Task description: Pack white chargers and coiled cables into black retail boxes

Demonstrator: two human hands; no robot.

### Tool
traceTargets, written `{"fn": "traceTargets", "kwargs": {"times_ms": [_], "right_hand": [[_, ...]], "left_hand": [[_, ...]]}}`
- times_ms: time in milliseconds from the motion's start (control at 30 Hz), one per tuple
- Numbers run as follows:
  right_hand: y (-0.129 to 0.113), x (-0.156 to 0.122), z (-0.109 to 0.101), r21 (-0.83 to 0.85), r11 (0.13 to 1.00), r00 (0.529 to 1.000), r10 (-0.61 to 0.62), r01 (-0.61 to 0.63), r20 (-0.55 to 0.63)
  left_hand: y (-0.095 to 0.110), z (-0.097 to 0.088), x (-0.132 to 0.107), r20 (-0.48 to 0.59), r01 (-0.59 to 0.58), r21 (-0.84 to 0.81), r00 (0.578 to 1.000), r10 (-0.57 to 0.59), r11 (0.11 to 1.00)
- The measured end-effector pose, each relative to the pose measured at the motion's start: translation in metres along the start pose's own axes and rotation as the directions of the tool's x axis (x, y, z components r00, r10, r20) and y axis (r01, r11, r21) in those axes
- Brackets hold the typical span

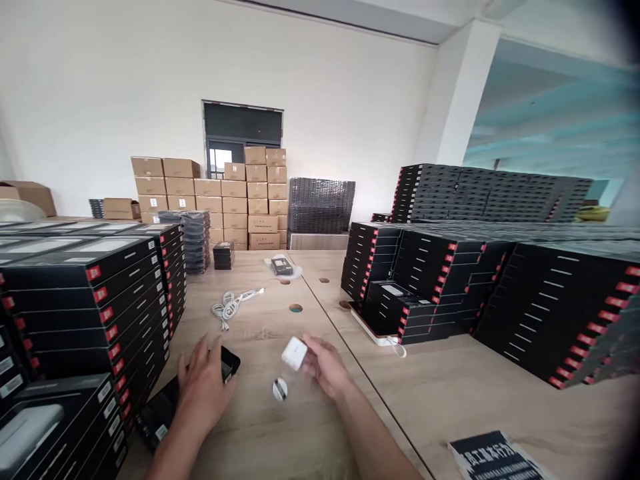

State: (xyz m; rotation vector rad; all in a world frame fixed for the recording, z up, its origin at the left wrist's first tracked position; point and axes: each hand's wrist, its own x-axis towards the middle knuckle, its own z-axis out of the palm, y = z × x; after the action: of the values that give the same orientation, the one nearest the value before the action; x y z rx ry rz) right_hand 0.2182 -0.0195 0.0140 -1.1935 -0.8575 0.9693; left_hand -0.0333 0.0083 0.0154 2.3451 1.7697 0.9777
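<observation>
My left hand (203,387) lies on a black box (170,403) on the wooden table (260,433), fingers spread over its top end. My right hand (325,365) pinches a small white charger block (294,353) just above the table. A small round white piece (279,389) lies on the table under that block. A coiled white cable (231,306) lies farther back on the table.
Tall stacks of black boxes with red tabs stand at the left (95,300) and right (480,287). Brown cartons (240,200) are piled against the back wall. A bagged dark item (281,266) and a printed sheet (495,457) lie on the table.
</observation>
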Motion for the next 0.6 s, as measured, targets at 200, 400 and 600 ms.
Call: {"fn": "traceTargets", "kwargs": {"times_ms": [200, 400, 600], "right_hand": [[-0.004, -0.002, 0.018, -0.274, 0.951, 0.986, -0.11, 0.141, 0.125], [-0.01, 0.054, 0.074, -0.444, 0.86, 0.95, -0.13, 0.25, 0.283], [0.014, 0.138, 0.184, -0.604, 0.757, 0.945, -0.053, 0.248, 0.322]], "left_hand": [[0.03, 0.016, -0.014, 0.221, -0.105, -0.63, 0.926, 0.307, 0.769], [0.036, 0.032, -0.016, 0.423, 0.189, -0.754, 0.873, 0.244, 0.629], [0.029, 0.04, 0.0, 0.467, 0.423, -0.874, 0.867, 0.172, 0.238]]}}
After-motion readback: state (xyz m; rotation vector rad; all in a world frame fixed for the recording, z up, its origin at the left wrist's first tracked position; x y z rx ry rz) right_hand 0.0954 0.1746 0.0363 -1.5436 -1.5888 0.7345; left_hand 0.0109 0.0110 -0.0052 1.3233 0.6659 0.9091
